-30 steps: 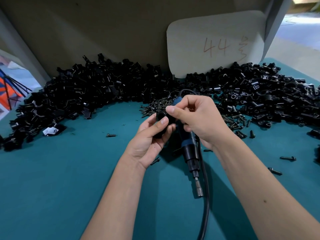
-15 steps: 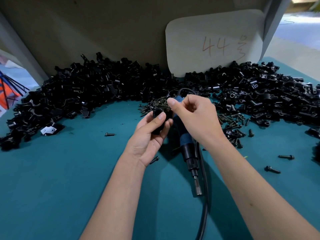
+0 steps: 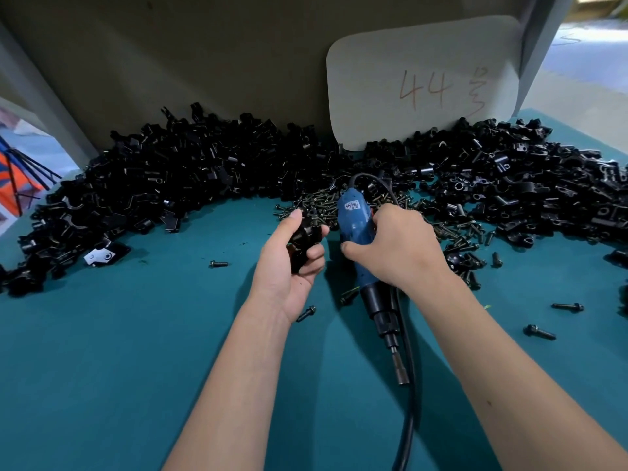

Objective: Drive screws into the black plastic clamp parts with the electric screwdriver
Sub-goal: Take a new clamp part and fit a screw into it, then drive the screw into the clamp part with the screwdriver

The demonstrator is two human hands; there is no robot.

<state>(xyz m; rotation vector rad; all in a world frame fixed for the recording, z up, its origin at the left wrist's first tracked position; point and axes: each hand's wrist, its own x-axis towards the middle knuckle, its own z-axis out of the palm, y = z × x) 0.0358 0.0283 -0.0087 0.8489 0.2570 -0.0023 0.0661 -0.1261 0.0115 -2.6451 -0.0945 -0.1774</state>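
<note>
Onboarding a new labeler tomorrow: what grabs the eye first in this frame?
First, the long heap of black clamp parts banked along the back wall across the teal table, with the white card marked 44 standing behind it. Then centre: the right hand gripping the blue electric screwdriver, bit toward the camera, and the left hand holding one clamp part beside it.

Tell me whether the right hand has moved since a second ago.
Yes. The right hand has left the clamp part in the left hand and dropped right onto the blue electric screwdriver, which lies on the table.
</note>
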